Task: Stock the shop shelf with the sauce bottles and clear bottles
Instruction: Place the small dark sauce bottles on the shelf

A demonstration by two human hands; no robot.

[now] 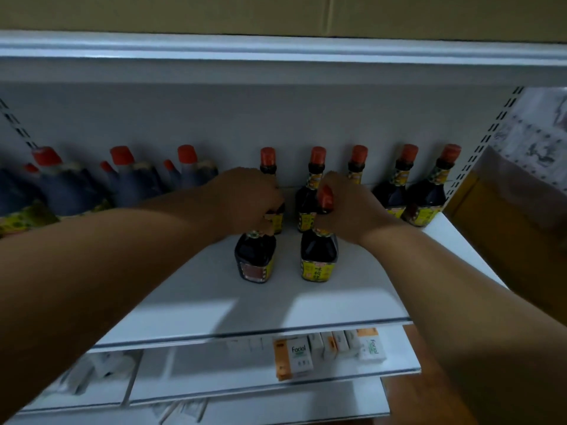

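Observation:
Two dark sauce bottles with red caps stand side by side on the white shelf [196, 289], in front of the back row. My left hand [245, 200] is closed over the neck of the left sauce bottle [254, 256], hiding its cap. My right hand [349, 210] grips the neck of the right sauce bottle [319, 256], whose red cap shows beside my fingers. Behind them, a back row of matching sauce bottles [395, 185] lines the rear panel. No clear bottles are in sight.
Larger jugs of dark sauce [129, 182] with red caps fill the shelf's left side. Below, a lower shelf holds orange-and-white facial tissue boxes [294, 357]. An upper shelf edge [276, 47] overhangs. Brown cardboard [491, 216] stands to the right.

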